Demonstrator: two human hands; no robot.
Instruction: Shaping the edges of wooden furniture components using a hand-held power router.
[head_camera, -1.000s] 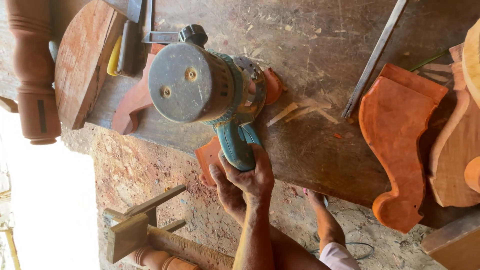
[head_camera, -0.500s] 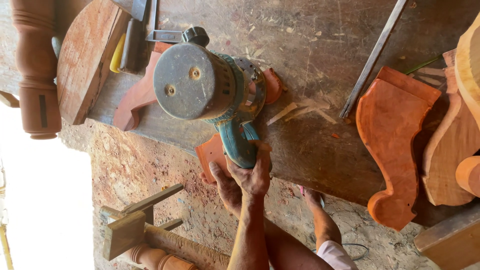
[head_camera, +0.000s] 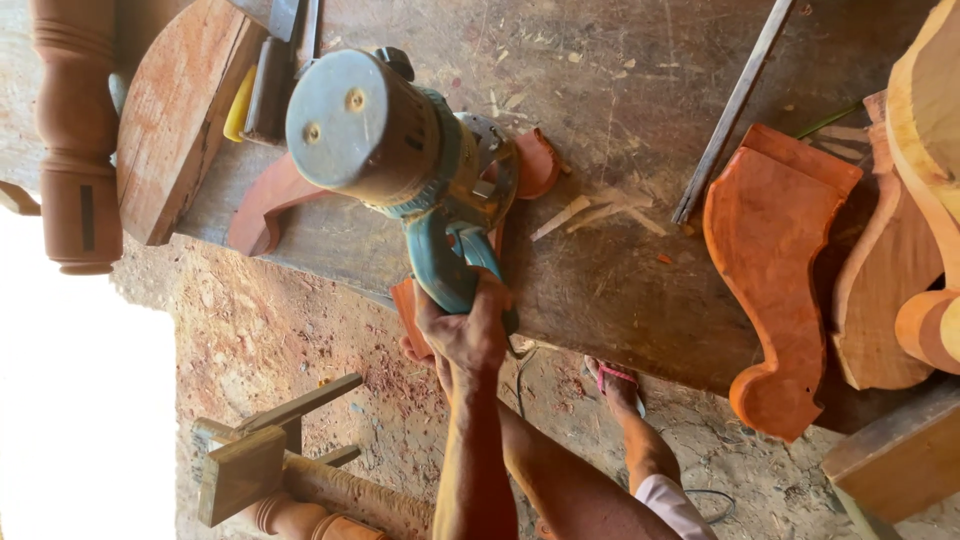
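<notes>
Mid-job: the hand (head_camera: 465, 335) clamps the power tool (head_camera: 400, 165) at 6 o'clock, over the curved wooden piece (head_camera: 270, 205), shaping unfinished.

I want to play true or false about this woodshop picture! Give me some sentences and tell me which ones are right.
1. A hand grips the teal handle of the power tool. True.
2. The tool rests on a blue plastic sheet. False: it sits on a curved orange-brown wooden piece on the workbench.
3. A carved wooden leg lies on the bench, apart from the tool. True.
4. The floor is clean white tile. False: it is reddish dirt with wood shavings.
5. A long metal bar lies on the bench. True.
</notes>
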